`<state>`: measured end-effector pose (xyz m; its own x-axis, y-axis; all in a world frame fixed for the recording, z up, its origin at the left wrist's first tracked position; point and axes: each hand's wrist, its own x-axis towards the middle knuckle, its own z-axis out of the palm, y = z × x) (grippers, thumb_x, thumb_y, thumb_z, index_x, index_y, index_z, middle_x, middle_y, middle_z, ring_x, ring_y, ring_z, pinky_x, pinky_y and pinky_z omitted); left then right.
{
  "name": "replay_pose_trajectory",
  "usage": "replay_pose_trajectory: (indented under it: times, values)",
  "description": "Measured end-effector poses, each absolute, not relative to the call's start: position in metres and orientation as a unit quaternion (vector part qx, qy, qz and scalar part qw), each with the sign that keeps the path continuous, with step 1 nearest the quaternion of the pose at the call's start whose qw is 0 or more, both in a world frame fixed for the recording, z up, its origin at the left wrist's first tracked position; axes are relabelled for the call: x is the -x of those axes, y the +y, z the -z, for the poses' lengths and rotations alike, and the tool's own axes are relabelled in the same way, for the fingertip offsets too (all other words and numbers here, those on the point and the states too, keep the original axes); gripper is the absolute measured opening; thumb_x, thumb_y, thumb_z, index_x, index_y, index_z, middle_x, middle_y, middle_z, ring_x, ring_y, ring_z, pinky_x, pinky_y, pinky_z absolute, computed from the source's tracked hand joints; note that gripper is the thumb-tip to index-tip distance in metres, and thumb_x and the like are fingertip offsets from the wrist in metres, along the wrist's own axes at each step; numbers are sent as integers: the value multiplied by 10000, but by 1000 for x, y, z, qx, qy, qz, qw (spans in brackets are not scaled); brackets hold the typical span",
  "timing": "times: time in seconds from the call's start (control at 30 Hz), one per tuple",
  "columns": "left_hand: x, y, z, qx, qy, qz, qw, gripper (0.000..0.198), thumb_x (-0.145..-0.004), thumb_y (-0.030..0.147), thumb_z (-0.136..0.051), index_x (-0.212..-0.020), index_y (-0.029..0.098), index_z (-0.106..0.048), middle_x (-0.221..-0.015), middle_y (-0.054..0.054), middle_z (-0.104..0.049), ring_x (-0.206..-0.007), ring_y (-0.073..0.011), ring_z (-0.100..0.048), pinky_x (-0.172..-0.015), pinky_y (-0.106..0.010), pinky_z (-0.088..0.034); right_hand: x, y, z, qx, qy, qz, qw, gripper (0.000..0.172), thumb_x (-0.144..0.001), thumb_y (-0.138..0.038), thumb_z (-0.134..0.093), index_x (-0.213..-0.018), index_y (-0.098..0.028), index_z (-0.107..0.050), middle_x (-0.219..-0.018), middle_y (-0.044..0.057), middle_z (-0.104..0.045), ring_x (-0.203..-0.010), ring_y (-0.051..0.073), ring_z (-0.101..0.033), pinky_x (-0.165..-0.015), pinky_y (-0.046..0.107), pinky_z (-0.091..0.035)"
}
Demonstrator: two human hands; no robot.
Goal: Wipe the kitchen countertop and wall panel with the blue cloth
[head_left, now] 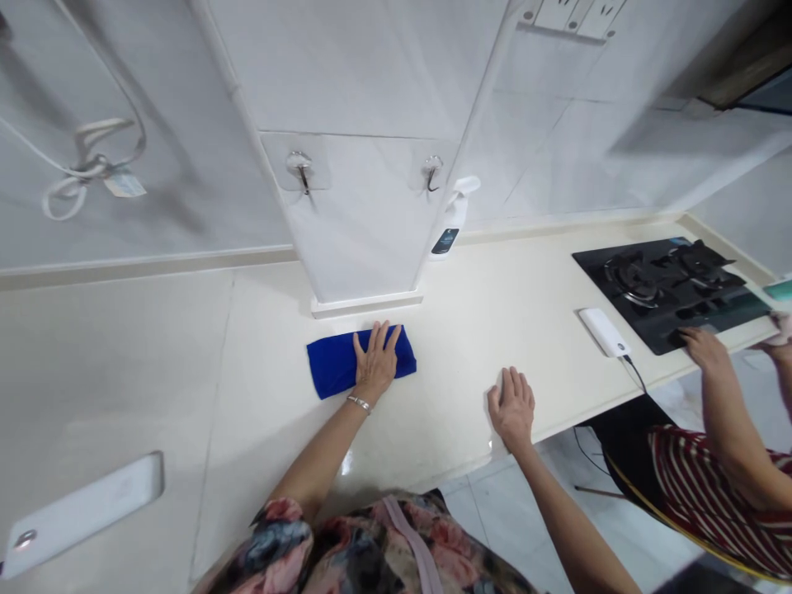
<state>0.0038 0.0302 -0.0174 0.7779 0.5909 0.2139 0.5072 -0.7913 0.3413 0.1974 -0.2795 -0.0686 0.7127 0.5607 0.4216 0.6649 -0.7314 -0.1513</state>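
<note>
A folded blue cloth [334, 363] lies on the pale countertop [470, 330], just in front of the base of a white wall column. My left hand [375, 363] presses flat on the right part of this cloth, its fingers spread. Part of the cloth is hidden under the palm. Further right, my right hand [512, 406] rests palm down near the counter's front edge. Its fingers are stretched out and it holds nothing.
Behind the column stands a white spray bottle [449, 227]. A white power bank [603, 332] with a cable lies beside the black gas stove [656, 280]. Another white device [87, 511] lies at left. A co-worker in a striped top [711, 478] has hands by the stove.
</note>
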Motion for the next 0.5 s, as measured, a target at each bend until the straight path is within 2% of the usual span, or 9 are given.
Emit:
replay_pose_trajectory:
  times: [0.13,0.23,0.33,0.5]
  values:
    - [-40,39,17,-950,226,-143,159,521,-1088,236,-330,-1573,271,-517,-1631,-92,-495,-1557,-302,-390,-1312,-707,-84,-197,-280,69,913,-339,173,144,576,-1047,-378,-369,-1541,-116,-509,-1582,185,-531,-1539,340,-383,-1239,570,-339]
    - [-61,48,20,-965,161,-145,151,514,-1106,359,-358,-1557,192,-541,-1631,-117,-493,-1565,-303,-376,-1322,-582,-216,-197,-281,70,915,-338,166,144,587,-1043,-371,-369,-1564,-125,-480,-1594,185,-514,-1549,343,-365,-1241,585,-328]
    - [-85,55,22,-976,88,-135,145,624,-1075,494,-446,-1559,109,-527,-1653,-160,-450,-1584,-311,-338,-1299,-488,-292,-197,-282,69,917,-336,159,144,591,-1041,-368,-380,-1578,-134,-462,-1601,183,-505,-1553,346,-355,-1242,595,-326]
    - [-134,64,23,-975,83,-128,160,559,-1083,417,-421,-1540,120,-546,-1630,-153,-484,-1528,-265,-435,-1239,-463,-353,-195,-280,64,919,-333,157,142,573,-1051,-371,-396,-1561,-127,-486,-1605,178,-507,-1562,336,-355,-1256,574,-332]
